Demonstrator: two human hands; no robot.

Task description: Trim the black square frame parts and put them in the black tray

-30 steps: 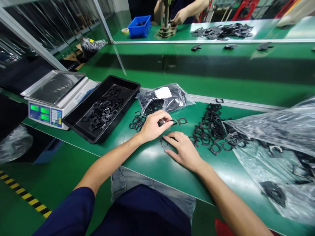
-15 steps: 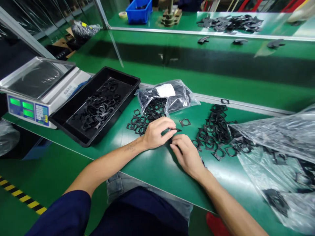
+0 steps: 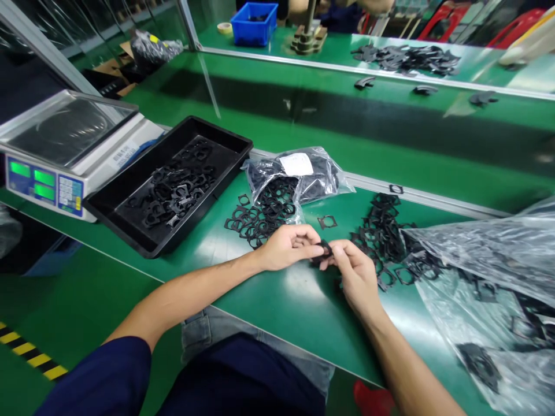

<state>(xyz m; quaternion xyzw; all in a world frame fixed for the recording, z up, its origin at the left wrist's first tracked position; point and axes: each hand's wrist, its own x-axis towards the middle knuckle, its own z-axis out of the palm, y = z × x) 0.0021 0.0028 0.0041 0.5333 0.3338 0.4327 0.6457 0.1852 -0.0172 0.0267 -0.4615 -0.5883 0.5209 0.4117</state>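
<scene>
Between my hands is a small black plastic frame, partly covered by fingers. My left hand pinches its left side between thumb and fingers. On its right side, my right hand grips with the thumb and fingertips. Whether more than one piece is held I cannot tell. A single flat black frame with a round hole lies just beyond my hands. To the left spreads a heap of similar frames, spilling from a clear plastic bag with a white label. Another pile of black frames lies on the right.
A black tray holding several frames stands at left, beside a digital scale. Plastic sheeting with black parts covers the right side. Past a metal rail are a blue bin and a heap of curved black parts.
My right hand has turned and risen to the right, its fingers now on the black frame beside my left fingers. The view has shifted slightly.
</scene>
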